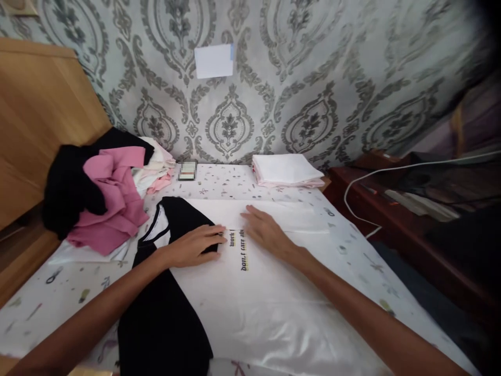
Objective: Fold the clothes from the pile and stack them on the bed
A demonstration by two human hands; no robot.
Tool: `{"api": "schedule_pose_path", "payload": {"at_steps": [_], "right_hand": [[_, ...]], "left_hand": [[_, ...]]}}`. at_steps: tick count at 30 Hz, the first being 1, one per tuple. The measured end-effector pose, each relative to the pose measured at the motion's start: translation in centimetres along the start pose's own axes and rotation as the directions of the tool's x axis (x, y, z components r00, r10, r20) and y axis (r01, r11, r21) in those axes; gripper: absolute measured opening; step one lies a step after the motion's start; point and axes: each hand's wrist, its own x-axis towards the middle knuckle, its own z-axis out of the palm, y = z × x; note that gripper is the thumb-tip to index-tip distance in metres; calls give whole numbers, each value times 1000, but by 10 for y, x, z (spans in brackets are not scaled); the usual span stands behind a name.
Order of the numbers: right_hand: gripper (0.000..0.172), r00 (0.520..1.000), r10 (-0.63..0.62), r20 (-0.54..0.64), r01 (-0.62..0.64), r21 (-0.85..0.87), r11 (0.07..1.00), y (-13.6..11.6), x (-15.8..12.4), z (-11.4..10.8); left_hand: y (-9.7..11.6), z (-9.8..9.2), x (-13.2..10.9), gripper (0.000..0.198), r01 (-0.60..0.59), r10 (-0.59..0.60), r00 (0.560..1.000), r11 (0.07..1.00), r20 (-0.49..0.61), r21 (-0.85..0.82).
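Observation:
A white T-shirt (282, 277) with black sleeves lies spread sideways in front of me, its collar toward the left. Dark lettering is printed on its white body, partly covered by my hands. My left hand (195, 246) rests open on the shirt near the edge of the far black sleeve. To its right, my right hand (266, 230) is open too, fingers stretched over the printed words. Its fingertips look slightly blurred. Nothing is gripped in either hand. Along the far side, a strip of the white fabric appears folded over.
A heap of black, pink and white clothes (113, 193) lies at the left by a wooden panel (47, 115). Folded white cloth (287, 169) sits near the wall, as does a small framed item (187, 170). A white cable (352, 183) crosses the dark red furniture (391, 219) at right.

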Motion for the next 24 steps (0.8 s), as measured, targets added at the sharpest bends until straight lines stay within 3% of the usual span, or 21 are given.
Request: {"api": "schedule_pose_path", "payload": {"at_steps": [4, 6, 9, 14, 18, 21, 24], "right_hand": [[42, 968, -249, 22, 246, 94, 965, -71, 9, 16], [37, 944, -326, 49, 320, 96, 942, -102, 14, 21], [25, 938, -332, 100, 329, 45, 943, -133, 25, 27], [18, 957, -257, 136, 262, -25, 965, -150, 41, 32], [38, 980, -177, 87, 173, 52, 984, -157, 49, 36], [24, 998, -56, 37, 48, 201, 978, -157, 59, 41], [23, 993, 111, -27, -82, 501, 861, -149, 70, 50]], "left_hand": [[-8, -23, -40, 26, 146, -151, 977, 988, -149, -39], [-16, -34, -60, 22, 237, -238, 961, 971, -139, -25], [-24, -40, -82, 27, 273, -270, 961, 962, -65, 31], [-15, -33, -83, 25, 283, -267, 958, 936, -104, 208], [-6, -32, -74, 20, 320, -278, 927, 936, -253, 144], [-8, -36, -75, 13, 284, -282, 894, 958, -349, -46], [-26, -40, -81, 18, 317, -339, 847, 940, -409, -123]]}}
